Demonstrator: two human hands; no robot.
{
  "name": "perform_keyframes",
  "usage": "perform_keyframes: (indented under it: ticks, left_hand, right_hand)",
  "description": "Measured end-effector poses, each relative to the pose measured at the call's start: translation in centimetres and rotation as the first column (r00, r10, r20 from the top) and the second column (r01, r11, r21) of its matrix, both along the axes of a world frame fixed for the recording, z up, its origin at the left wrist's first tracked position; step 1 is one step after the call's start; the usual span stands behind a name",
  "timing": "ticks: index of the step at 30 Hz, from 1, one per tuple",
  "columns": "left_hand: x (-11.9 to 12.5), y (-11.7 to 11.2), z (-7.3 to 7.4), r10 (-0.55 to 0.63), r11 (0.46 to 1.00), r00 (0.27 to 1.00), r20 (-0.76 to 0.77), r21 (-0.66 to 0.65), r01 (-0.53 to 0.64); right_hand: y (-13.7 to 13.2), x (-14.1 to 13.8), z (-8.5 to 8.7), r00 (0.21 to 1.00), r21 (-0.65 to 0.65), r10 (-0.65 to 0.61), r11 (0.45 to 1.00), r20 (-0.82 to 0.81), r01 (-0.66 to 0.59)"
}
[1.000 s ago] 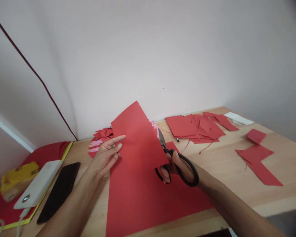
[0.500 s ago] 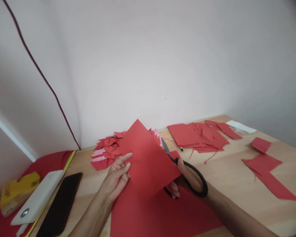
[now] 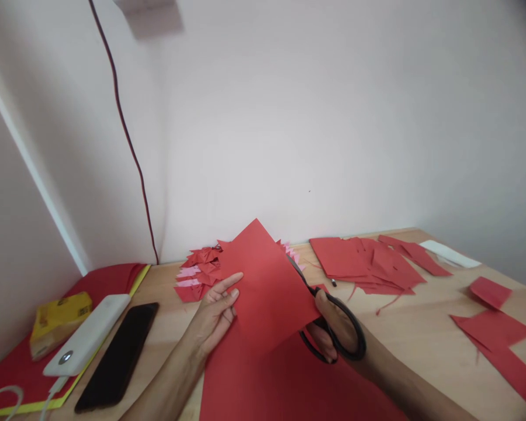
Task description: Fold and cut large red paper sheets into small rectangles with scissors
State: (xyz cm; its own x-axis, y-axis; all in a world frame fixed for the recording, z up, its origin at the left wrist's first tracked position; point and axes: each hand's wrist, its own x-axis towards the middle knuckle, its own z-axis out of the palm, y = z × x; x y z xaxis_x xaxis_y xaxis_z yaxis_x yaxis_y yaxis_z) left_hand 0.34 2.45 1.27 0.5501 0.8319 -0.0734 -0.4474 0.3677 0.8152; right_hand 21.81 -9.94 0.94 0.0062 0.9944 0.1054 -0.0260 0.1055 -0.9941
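My left hand (image 3: 217, 313) pinches the left edge of a red paper sheet (image 3: 267, 286), held up with one corner pointing away from me. Black-handled scissors (image 3: 355, 336) are in my right hand (image 3: 333, 318), thumb and fingers through the loops. Their blades lie along the sheet's right edge, partly hidden by the paper; whether they are cutting I cannot tell. Beneath the held sheet lies a larger red sheet (image 3: 289, 392). Behind it, folded red and pink paper pieces (image 3: 197, 275) show on both sides.
Cut red paper (image 3: 363, 260) lies at the back right, near a white strip (image 3: 449, 253). Loose red scraps (image 3: 495, 327) are at the right. On the left are a black phone (image 3: 118, 356), a white power bank (image 3: 87, 336) and a yellow packet (image 3: 61, 324). A cable (image 3: 131, 140) hangs down the wall.
The view has tilted up and turned left, so the table things sit lower and farther right. The scissors' lower loop shows more, its handles apparently wider apart. Both hands keep their holds.
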Motion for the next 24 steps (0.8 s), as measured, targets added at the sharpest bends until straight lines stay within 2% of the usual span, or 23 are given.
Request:
perform_keyframes:
  ticks: [4,8,10,14,17,24]
  left_hand:
    - [0.1,0.5,0.6,0.051,0.999,0.999,0.0,0.004,-0.051]
    - [0.5,1.6,1.1,0.074,0.997,0.997,0.02,0.012,-0.074]
    - [0.8,2.2,1.2,0.063,0.998,0.998,0.005,0.031,-0.063]
    - [1.7,3.7,1.5,0.06,0.995,0.998,-0.026,0.079,-0.057]
    - [2.8,4.6,1.9,0.076,0.991,0.997,0.007,0.113,-0.077]
    - [4.4,6.1,3.0,0.053,0.989,0.997,0.061,0.133,-0.06]
  right_hand:
    - [1.7,1.0,0.5,0.998,0.043,0.033,0.998,0.047,-0.035]
    - [3.9,2.1,0.6,0.978,0.144,0.201,0.968,0.054,-0.207]
    - [4.8,2.5,0.6,0.968,0.173,0.247,0.952,0.05,-0.252]
    - [6.1,3.5,1.1,0.956,0.233,0.292,0.929,0.018,-0.288]
    - [7.0,4.3,2.0,0.945,0.268,0.328,0.909,0.016,-0.32]
    - [8.2,5.7,3.8,0.939,0.258,0.343,0.909,-0.018,-0.327]
